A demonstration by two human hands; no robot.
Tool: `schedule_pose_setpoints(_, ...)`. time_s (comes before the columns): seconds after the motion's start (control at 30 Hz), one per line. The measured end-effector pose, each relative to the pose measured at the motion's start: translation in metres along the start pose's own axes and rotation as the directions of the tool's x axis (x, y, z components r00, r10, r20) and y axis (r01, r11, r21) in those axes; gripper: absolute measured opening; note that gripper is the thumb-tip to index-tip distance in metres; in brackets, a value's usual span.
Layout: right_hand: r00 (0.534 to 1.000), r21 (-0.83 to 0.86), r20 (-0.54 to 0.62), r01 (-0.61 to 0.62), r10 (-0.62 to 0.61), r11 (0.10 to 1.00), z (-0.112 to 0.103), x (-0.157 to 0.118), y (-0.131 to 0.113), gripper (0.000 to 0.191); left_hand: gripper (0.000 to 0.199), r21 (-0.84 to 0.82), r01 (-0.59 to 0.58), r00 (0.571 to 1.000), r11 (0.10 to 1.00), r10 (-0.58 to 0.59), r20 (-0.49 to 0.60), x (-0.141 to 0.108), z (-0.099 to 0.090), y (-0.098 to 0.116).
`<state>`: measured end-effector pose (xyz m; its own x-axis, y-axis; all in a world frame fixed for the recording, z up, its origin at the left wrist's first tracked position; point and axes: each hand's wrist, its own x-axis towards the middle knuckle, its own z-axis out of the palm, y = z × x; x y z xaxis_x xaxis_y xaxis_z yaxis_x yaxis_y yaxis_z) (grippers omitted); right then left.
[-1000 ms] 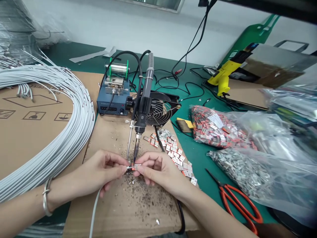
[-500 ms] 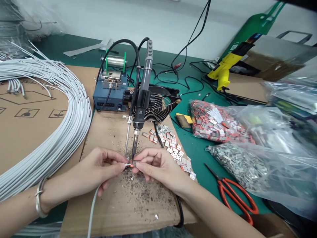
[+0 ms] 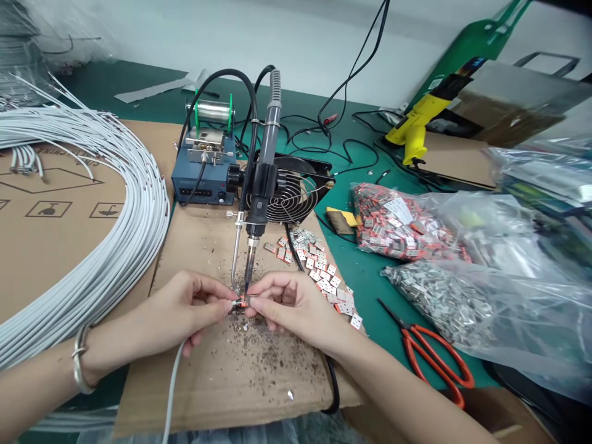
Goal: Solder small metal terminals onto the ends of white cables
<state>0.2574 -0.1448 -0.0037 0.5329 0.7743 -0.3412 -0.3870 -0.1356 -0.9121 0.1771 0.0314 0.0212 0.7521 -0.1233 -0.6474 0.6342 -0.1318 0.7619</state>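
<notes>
Between thumb and fingers, my left hand (image 3: 194, 306) pinches the stripped end of a white cable (image 3: 172, 385), whose length hangs down below the palm. My right hand (image 3: 284, 302) is closed on a small USB connector (image 3: 245, 301) with an orange insert, held against the wire ends. Just above this joint, the tip of a soldering iron (image 3: 260, 206) points down from its stand, touching or very near it. A thin metal solder feed tube (image 3: 236, 250) comes down beside the iron. My fingertips partly hide the connector.
Loose connectors (image 3: 326, 274) lie right of the iron, by a fan (image 3: 291, 191). A blue solder feeder (image 3: 203, 176) stands behind. Coiled white cables (image 3: 143, 203) fill the left. Bagged connectors (image 3: 398, 225), metal shells (image 3: 444, 302) and orange-handled scissors (image 3: 430, 354) lie right.
The whole view has shifted slightly. Both hands stay at the iron tip, still pinching the cable end and the connector, with only a small shift in their position.
</notes>
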Motion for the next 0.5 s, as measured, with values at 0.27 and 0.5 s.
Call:
schedule_pose_setpoints(0.27,0.999,-0.007,-0.018,-0.040,0.040,0.999,0.0007,-0.0001,-0.0027,0.018,0.029,0.046,-0.058,0.998,0.997,0.058,0.006,0.0013,-0.0024,-0.0046)
schedule_pose_setpoints(0.5,0.998,-0.025,-0.038,-0.060,0.059,0.998,0.0024,0.0003,-0.0039,0.019,0.019,0.057,-0.082,0.994,0.995,0.086,-0.066,0.0019,-0.0007,0.0011)
